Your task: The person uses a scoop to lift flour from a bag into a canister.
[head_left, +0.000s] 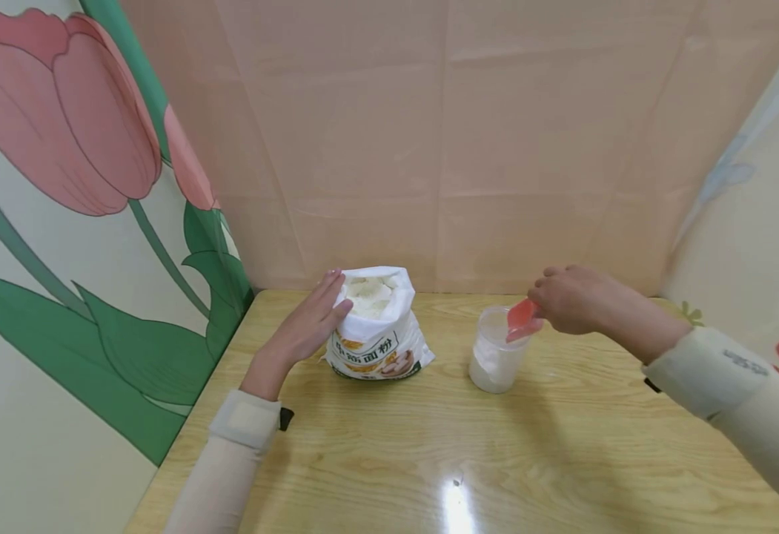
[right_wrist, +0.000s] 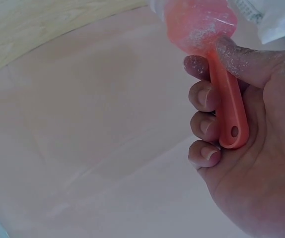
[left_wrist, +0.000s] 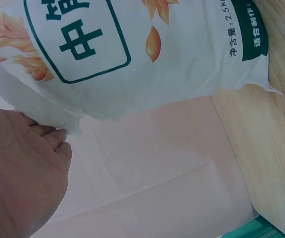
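A white flour bag [head_left: 379,334] stands open-topped, with pale flour [head_left: 369,295] showing in its mouth. My left hand [head_left: 309,319] holds the bag by its left upper edge, thumb to the front; in the left wrist view, fingers [left_wrist: 58,141] bend against the bag's edge. To the right stands a clear plastic container [head_left: 492,363], partly filled with white flour. Over its rim, my right hand [head_left: 576,300] grips a red scoop [head_left: 521,319], its bowl tilted down at the container's mouth. Flour dusts the thumb and scoop in the right wrist view.
Both things stand on a wood-grain table [head_left: 376,445]. A pinkish sheet [head_left: 442,148] hangs behind the table's back edge. The left wall [head_left: 62,356] carries painted tulips, and another pale wall [head_left: 756,245] stands at right.
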The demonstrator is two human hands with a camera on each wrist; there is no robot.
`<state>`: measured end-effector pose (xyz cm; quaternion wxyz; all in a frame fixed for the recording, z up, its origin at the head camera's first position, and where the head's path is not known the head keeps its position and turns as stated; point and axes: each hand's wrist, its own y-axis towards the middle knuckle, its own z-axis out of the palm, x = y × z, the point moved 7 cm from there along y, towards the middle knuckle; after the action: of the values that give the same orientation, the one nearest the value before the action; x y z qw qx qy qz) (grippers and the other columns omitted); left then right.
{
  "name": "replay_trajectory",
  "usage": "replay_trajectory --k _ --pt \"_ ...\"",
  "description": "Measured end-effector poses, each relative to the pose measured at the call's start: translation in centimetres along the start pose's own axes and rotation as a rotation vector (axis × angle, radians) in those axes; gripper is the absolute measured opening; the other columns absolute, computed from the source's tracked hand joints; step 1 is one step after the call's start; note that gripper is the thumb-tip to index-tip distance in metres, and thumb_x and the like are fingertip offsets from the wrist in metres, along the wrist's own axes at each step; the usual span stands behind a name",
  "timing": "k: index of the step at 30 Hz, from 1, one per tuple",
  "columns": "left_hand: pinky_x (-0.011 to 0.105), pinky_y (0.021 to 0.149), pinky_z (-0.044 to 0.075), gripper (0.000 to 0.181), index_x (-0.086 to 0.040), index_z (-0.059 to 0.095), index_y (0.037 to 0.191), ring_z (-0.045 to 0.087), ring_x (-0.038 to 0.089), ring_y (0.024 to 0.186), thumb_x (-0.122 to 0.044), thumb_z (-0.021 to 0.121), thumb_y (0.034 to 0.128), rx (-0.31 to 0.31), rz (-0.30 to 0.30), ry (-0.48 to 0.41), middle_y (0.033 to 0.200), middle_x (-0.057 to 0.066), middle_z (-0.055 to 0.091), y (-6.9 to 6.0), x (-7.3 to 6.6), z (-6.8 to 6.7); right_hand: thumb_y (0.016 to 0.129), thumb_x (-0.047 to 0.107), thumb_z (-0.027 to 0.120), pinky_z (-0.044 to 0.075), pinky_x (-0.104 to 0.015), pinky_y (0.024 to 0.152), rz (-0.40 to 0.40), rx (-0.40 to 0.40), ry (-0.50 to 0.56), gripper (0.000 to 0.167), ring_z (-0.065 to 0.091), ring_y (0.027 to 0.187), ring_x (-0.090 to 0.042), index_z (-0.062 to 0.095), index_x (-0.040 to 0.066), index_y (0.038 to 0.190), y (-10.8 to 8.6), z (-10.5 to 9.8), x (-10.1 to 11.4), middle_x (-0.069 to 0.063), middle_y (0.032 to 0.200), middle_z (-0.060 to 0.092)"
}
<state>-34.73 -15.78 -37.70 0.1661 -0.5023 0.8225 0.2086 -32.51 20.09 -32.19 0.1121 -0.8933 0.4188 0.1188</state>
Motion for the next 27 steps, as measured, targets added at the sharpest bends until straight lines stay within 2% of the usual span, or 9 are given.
replay_trajectory --k 10,15,22,27 --pt "0.045 0.127 0.009 0.079 -0.013 0.008 0.164 -0.005 0.015 0.157 -0.065 0.018 0.1046 0.002 -0.003 0.002 0.171 -0.003 -0.002 0.0 0.1 0.0 0.09 0.024 0.075 0.052 -0.042 0.068 0.009 0.014 -0.007 0.017 0.053 0.077 -0.021 0.067 0.009 0.09 -0.1 -0.2 0.0 -0.001 0.084 0.063" --pt "0.044 0.127 0.009 0.079 -0.013 0.008 0.164 -0.005 0.016 0.157 -0.064 0.018 0.1047 0.0 -0.003 0.001 0.171 -0.003 -0.001 0.0 0.1 0.0 0.09 0.022 0.076 0.052 -0.042 0.066 0.004 -0.035 0.009 0.015 0.054 0.076 -0.021 0.066 0.01 0.088 -0.3 -0.2 -0.2 0.001 0.082 0.063" --pt "0.047 0.127 0.009 0.078 -0.014 0.008 0.164 -0.004 0.018 0.157 -0.064 0.019 0.1051 -0.002 0.0 -0.007 0.171 -0.002 -0.001 0.0 0.1 0.1 0.093 0.017 0.072 0.043 -0.036 0.061 0.027 -0.116 0.115 0.019 0.047 0.07 -0.017 0.058 0.015 0.079 -1.4 0.2 -1.0 0.006 0.074 0.053" --pt "0.044 0.127 0.009 0.079 -0.014 0.009 0.164 -0.006 0.014 0.156 -0.065 0.019 0.1045 -0.007 -0.006 -0.007 0.171 -0.003 -0.001 -0.1 0.1 0.1 0.094 0.018 0.071 0.039 -0.034 0.063 0.073 -0.142 0.217 0.021 0.044 0.07 -0.016 0.057 0.017 0.078 -2.1 0.9 -1.7 0.007 0.073 0.049"
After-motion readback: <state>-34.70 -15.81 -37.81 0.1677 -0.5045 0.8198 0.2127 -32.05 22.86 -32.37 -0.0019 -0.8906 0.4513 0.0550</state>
